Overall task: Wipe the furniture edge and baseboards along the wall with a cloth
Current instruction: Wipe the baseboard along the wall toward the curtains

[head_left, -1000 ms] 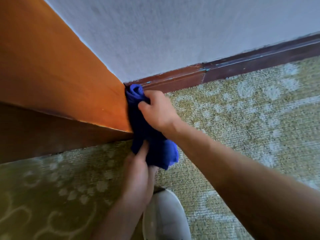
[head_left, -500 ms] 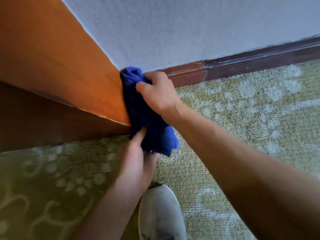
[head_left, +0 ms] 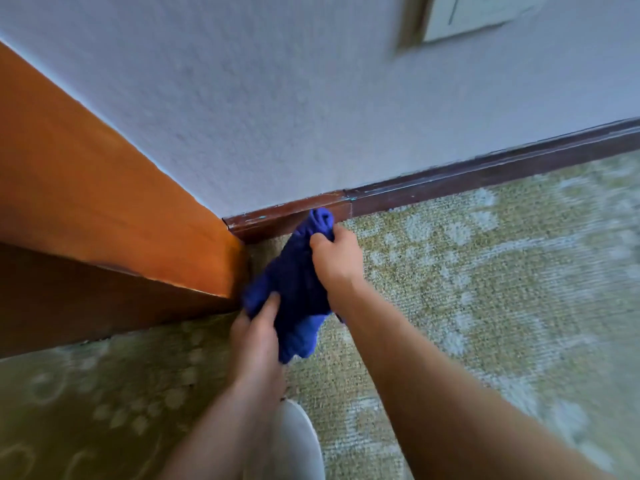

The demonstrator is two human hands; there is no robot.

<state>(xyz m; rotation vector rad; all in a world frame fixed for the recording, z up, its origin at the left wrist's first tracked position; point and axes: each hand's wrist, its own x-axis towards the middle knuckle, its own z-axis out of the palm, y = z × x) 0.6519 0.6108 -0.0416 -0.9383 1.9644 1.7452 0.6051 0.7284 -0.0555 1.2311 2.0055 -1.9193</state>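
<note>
Head view: no container is seen in the frame. A deep blue, bunched fabric cloth (head_left: 298,285) is held between both hands above the olive-green patterned carpet (head_left: 485,289), just beside the corner where the orange-brown wooden furniture panel (head_left: 104,209) meets the dark reddish-brown wooden baseboard (head_left: 450,183). The upper end of the cloth is bunched into a rounded knob that lies against or just in front of the baseboard, near the joint in that board; whether contact is actually made cannot be told because of motion blur.

The upper part of the cloth is gripped by the right hand (head_left: 336,259), with the fingers curled over the fabric and the knuckles turned toward the camera. The lower left part of the cloth is pinched by the left hand (head_left: 256,337), the thumb being laid up along the front of the fabric while the other fingers are hidden behind it. A loose flap of cloth is left hanging below, between the two forearms.

The lower end of the cloth is seen close to the vertical edge of the furniture panel, though touching cannot be confirmed. A pale, textured wall (head_left: 311,116) is seen above the baseboard, and a light framed plate (head_left: 460,15) is mounted on it at the top. A white shoe toe (head_left: 298,441) is partly visible on the carpet below the left forearm.
</note>
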